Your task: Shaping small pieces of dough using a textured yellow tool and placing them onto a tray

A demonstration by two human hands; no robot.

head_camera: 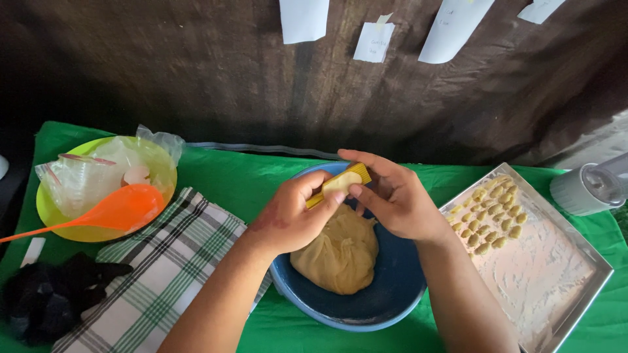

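Here, a green tablecloth (248, 176) carries a floured metal tray (556, 287) of shaped dough pieces (492, 212) and a blue bowl (386, 294) holding a big dough lump (337, 252). Above the bowl, the right hand (396, 199) grips a yellow ridged board (343, 182), fingers closed around it, while the left hand (291, 219) pinches a small dough bit (341, 183) against its ridges, thumb pressed down.
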